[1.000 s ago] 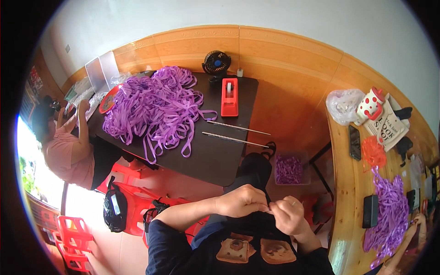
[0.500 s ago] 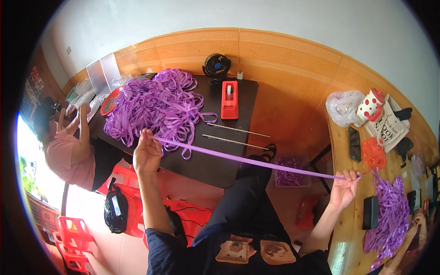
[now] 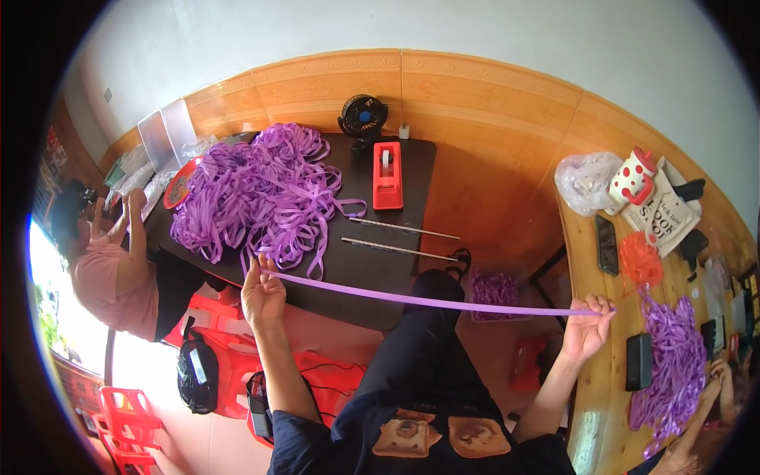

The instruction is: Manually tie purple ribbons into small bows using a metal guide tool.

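Observation:
A purple ribbon (image 3: 427, 301) stretches across in front of me, sagging slightly between my two hands. My left hand (image 3: 264, 301) pinches its left end just off the front edge of the dark table. At the right, beside the wooden table, my right hand (image 3: 587, 326) grips the other end between thumb and fingers. Behind my left hand a large tangled heap of purple ribbon (image 3: 253, 190) covers much of the dark table (image 3: 372, 309). Two thin patterned sticks (image 3: 400, 248) lie to the right of that heap.
A red tape dispenser (image 3: 387, 178) and a black fan (image 3: 363, 117) stand at the dark table's back. The wooden table (image 3: 590, 380) holds a phone (image 3: 606, 245), a dotted cup (image 3: 633, 178) and more purple ribbon (image 3: 673, 364). Other people sit at both sides. Red stools (image 3: 131, 419) stand left.
My left hand has moved slightly right and down, and my right hand slightly left and down. The ribbon between them is now more level and sags a little.

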`<state>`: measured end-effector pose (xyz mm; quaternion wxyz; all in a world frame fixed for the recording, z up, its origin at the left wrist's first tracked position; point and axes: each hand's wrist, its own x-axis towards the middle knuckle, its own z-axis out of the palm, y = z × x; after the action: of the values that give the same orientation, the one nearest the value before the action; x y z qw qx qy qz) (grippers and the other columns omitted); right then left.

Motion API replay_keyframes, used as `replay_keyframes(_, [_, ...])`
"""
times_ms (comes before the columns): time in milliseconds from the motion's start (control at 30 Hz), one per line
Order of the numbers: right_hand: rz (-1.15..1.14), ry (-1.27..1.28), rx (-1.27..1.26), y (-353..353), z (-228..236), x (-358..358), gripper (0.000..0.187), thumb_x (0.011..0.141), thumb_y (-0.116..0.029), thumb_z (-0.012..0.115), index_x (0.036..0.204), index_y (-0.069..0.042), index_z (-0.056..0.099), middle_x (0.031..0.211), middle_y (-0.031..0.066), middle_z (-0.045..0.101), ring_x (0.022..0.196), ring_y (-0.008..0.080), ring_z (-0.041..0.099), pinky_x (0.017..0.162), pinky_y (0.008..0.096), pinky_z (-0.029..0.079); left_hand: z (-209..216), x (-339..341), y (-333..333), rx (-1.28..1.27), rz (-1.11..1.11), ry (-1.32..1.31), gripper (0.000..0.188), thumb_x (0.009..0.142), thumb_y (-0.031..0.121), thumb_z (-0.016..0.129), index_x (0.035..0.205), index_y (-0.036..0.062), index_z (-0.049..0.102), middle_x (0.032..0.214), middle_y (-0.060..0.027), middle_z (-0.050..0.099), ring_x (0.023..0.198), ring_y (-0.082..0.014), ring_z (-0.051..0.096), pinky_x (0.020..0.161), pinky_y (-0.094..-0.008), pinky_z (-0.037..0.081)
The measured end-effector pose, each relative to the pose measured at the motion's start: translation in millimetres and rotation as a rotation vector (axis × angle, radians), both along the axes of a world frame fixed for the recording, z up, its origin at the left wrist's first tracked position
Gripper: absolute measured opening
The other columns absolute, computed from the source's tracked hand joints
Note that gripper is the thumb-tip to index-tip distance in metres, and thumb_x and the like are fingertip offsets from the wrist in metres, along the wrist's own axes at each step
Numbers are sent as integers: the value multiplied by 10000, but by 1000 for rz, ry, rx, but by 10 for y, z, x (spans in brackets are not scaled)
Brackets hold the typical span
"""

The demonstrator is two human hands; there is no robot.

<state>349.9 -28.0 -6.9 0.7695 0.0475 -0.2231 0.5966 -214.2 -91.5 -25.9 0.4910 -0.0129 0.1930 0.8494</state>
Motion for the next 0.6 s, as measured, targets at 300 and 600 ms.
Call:
replay_keyframes(300, [25, 47, -14, 6, -109, 51, 113, 889, -137, 608, 955, -90, 528, 835, -1, 492, 803, 142, 452, 750, 295, 353, 14, 126, -41, 67, 26, -13, 132, 926, 142, 572, 879, 19, 563, 781, -70, 587, 697, -171, 582, 421, -177, 388])
replay_keyframes(600, [22, 10, -42, 17, -184, 185, 97, 914, -141, 571, 964, -67, 534, 847, 4, 495, 794, 127, 448, 692, 266, 327, 100, 344, -33, -70, 94, 262, 137, 879, 136, 642, 778, 72, 575, 699, -48, 589, 577, -133, 559, 429, -150, 391])
